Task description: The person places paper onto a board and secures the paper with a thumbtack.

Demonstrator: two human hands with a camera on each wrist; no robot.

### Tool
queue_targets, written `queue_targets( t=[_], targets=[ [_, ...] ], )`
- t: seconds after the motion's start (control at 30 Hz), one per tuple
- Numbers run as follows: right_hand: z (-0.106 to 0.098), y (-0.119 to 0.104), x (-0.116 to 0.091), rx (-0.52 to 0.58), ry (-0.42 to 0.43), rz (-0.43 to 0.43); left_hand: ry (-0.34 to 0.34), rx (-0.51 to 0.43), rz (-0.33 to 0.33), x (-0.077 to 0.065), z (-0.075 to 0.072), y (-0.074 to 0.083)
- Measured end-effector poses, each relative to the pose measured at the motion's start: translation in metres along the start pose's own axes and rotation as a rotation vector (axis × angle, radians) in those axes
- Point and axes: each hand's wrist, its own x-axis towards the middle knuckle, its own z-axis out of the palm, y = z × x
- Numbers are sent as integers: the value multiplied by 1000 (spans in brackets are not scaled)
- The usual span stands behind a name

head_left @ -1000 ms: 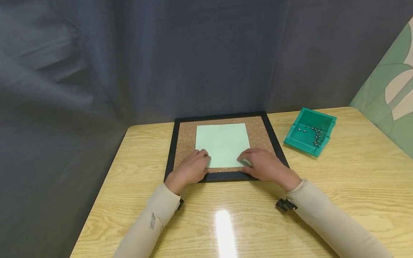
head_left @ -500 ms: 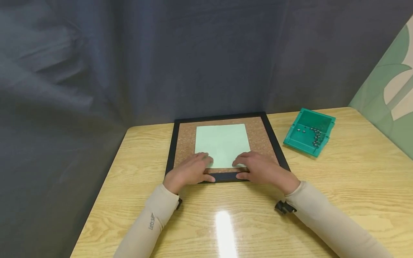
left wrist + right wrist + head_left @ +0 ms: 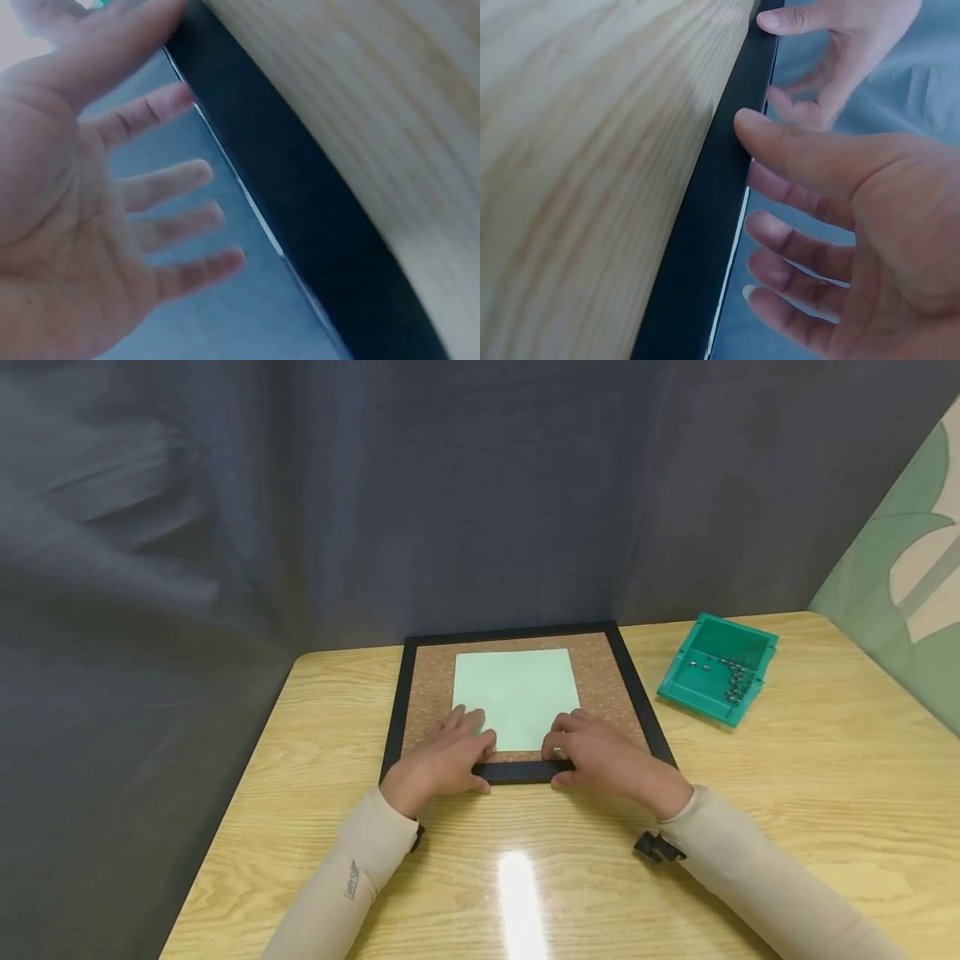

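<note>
A black-framed cork board [image 3: 430, 685] lies on the wooden table, with a pale green square sheet of paper [image 3: 516, 693] on it. Over the board's near left part is my left hand [image 3: 446, 760], fingers spread and thumb by the near frame edge. In the left wrist view its fingers look fairly straight beside the black frame [image 3: 277, 165]. My right hand [image 3: 603, 758] is at the near right part, fingers over the paper's corner. The right wrist view has its thumb against the frame's black side, the other fingers loosely bent beyond. Neither hand visibly grips anything.
A green plastic box [image 3: 693, 681] with several small shiny metal pieces sits to the board's right. A dark curtain [image 3: 480, 493] hangs behind the table. Black wrist straps show on both arms. Bright light reflects off the table [image 3: 420, 902] in front.
Both hands have shifted slightly along the board's near edge, thumbs moving toward the front of the frame and fingers changing their bend. Board, paper and green box stay in place.
</note>
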Motion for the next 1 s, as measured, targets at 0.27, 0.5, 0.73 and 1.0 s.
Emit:
queue_targets(
  t=[0.27, 0.5, 0.73, 1.0],
  targets=[
    [-3, -8, 6, -22, -67, 22, 13, 150, 8, -3, -2, 19],
    [-2, -10, 5, 20, -73, 29, 4, 168, 2, -1, 2, 21],
    [-1, -7, 4, 10, -61, 10, -9, 229, 9, -2, 0, 26],
    [-3, -9, 3, -55, -71, 2, -2, 260, 22, -3, -1, 28]
  ],
)
